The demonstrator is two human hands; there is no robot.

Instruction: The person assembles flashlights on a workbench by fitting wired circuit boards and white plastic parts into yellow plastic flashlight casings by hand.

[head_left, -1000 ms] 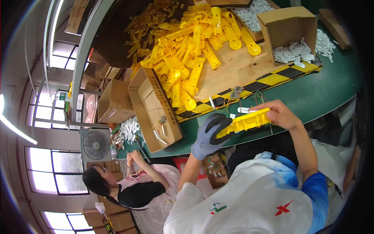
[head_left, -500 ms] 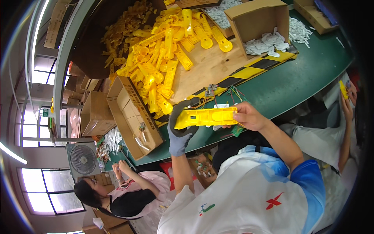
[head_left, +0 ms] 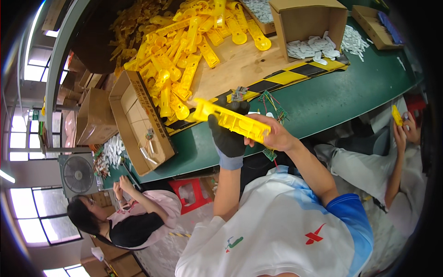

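Two-handed grip: our gloved left hand and bare right hand are both clamped on one yellow plastic casing, the left around its left half, the right at its right end.
Casing position: we hold it in the air over the near side of the green benchtop, tilted, left end higher.
Bench surface: beyond our hands lies a pale wooden board, with a heap of yellow casings over its left part.
Workshop: to our left we see a person in a pink-and-black top, a red stool, a grey fan and bright windows; at our right another person's hands hold a small yellow piece.
Plastic: our casing is long and trough-like, with glossy walls and cross ribs; the white pieces are small, flat and rounded.
Cardboard: a brown box on its side holds those pieces; a shallow tray slants at the left.
Circuitry: green circuit boards with thin wires lie just beyond our right hand.
Striped edge: black-and-yellow tape borders the board's near side.
Elbow room: the broadest green stretch runs rightward from the circuit boards, between tape and curved front edge.
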